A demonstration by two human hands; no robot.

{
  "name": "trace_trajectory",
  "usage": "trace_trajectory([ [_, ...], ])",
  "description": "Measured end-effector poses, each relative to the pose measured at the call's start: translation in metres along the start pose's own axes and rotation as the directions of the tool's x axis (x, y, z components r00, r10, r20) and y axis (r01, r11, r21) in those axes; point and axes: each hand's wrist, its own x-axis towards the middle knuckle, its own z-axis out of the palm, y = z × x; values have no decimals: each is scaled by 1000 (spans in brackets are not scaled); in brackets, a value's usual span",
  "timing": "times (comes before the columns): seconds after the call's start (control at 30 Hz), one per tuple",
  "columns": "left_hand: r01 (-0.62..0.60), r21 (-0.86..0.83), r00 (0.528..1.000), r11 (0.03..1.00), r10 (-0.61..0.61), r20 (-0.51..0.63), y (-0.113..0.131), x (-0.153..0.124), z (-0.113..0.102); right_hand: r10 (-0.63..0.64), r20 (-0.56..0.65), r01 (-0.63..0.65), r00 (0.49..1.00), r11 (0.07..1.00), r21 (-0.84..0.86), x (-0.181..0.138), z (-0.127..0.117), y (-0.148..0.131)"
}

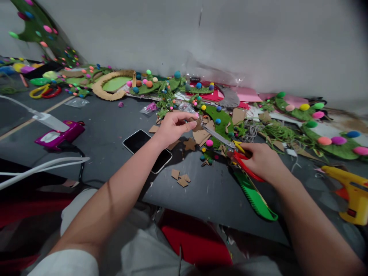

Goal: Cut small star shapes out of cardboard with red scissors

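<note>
My left hand (175,128) is closed in a pinch over the table, with a small brown piece of cardboard (197,125) at its fingertips. In my right hand (263,159) is a pair of scissors (220,137) with red and yellow handles. Their blades point left, the tips close to the cardboard at my left fingers. Just below lies a cardboard star (189,144), and cardboard scraps (183,181) lie nearer to me. A green box cutter (254,195) rests under my right wrist. Part of a phone (139,140) is hidden beneath my left forearm.
A yellow glue gun (355,191) lies at the right. On the left are a purple glue gun (64,135), a white cable (43,165) and another pair of scissors (46,91). Green felt pieces with coloured pompoms (149,86) line the wall (161,34).
</note>
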Motion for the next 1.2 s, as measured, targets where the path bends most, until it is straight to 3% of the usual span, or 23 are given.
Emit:
trace_trajectory([
  [0.33, 25, 69, 1000, 997, -25, -2, 2, -1, -1, 4, 8, -4, 1000, 999, -41, -1, -2, -4],
  [0.5, 42, 13, 999, 999, -42, 3, 0, 0, -1, 16, -16, -16, 1000, 1000, -9, -2, -2, -4],
  [0.67, -5, -7, 1000, 1000, 5, -8, 5, -1, -1, 53, -59, -45, 997, 991, 126, 3, -1, 5],
  [0.9, -108, -61, 992, 992, 112, 62, 19, -5, 4, 109, -107, -75, 988, 958, 277, 9, -2, 11],
  [1.2, -49, -17, 994, 999, 47, -100, 13, -4, 4, 136, -82, -110, 987, 959, 262, 7, -3, 5],
])
